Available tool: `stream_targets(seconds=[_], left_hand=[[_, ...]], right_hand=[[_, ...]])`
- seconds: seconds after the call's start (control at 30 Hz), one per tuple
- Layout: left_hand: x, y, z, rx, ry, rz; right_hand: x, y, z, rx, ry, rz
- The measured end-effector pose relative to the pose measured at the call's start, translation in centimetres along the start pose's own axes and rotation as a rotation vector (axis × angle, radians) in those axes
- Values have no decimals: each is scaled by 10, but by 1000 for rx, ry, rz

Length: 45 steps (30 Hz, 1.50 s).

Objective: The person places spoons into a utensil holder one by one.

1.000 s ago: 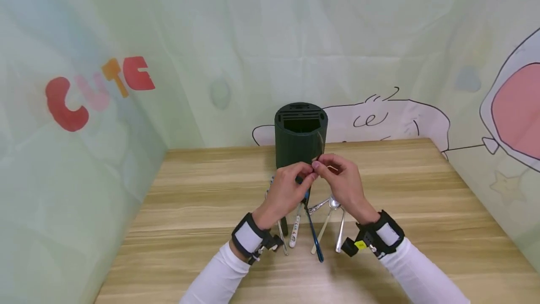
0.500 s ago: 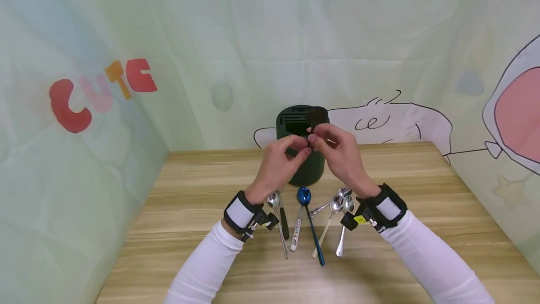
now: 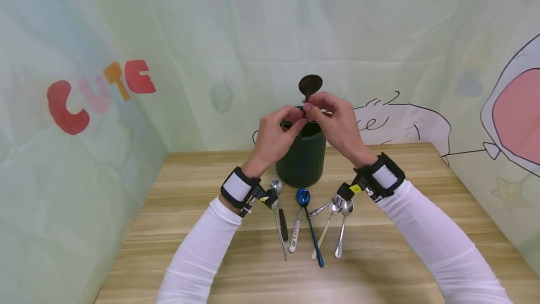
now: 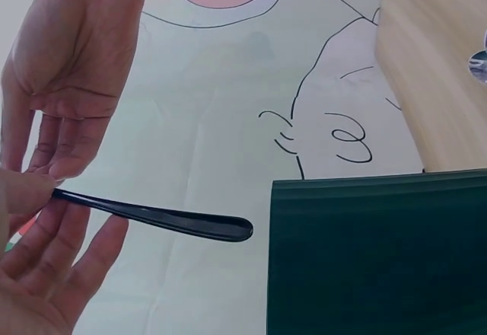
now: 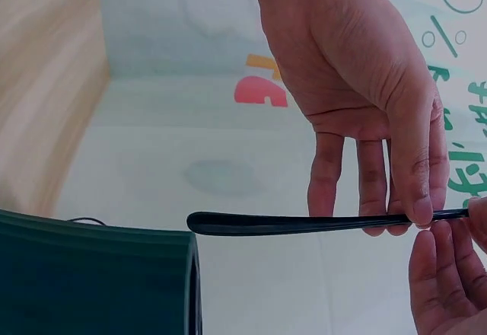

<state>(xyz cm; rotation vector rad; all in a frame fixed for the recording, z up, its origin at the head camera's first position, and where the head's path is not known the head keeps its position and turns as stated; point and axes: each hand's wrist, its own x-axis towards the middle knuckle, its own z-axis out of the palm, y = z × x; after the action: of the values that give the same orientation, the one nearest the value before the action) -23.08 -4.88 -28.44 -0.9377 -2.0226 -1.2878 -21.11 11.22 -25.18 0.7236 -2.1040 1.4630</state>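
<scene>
A dark spoon (image 3: 310, 86) is held upright, bowl up, above the green cutlery holder (image 3: 301, 163). My left hand (image 3: 275, 135) pinches its handle between thumb and fingertips. Just above, my right hand (image 3: 339, 123) pinches the handle close to the neck. In the left wrist view, the black handle (image 4: 190, 221) points toward the holder and ends short of its rim. The right wrist view shows the handle's tip (image 5: 213, 224) beside the rim. Both hands cover part of the holder's top.
Several spoons lie fanned on the wooden table (image 3: 190, 191) in front of the holder, among them a blue spoon (image 3: 314, 236), a spoon with a patterned white handle (image 3: 295, 236) and a silver spoon (image 3: 342, 229). Behind the holder hangs a printed cloth (image 3: 371, 36).
Both hands have risen with the dark spoon from in front of the holder to over its top. The spoon's bowl now shows above the fingers. The spoons on the table stay put.
</scene>
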Motion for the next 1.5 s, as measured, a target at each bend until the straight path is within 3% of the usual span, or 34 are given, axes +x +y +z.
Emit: stream_targets(seconds=[0.13, 0.47, 0.73, 1.07, 1.3, 1.5], left_hand=[[7, -3, -1, 9, 9, 4], [19, -17, 4, 31, 48, -16], [25, -28, 6, 26, 44, -82], [17, -50, 9, 40, 41, -95], [5, -63, 13, 47, 2, -176], [-1, -67, 15, 67, -22, -199]], right_hand=[[9, 14, 1, -10, 12, -16], [27, 26, 2, -33, 3, -23], [37, 33, 4, -30, -21, 7], [36, 53, 17, -25, -25, 47], [28, 67, 23, -41, -44, 83], [24, 74, 27, -44, -45, 91]])
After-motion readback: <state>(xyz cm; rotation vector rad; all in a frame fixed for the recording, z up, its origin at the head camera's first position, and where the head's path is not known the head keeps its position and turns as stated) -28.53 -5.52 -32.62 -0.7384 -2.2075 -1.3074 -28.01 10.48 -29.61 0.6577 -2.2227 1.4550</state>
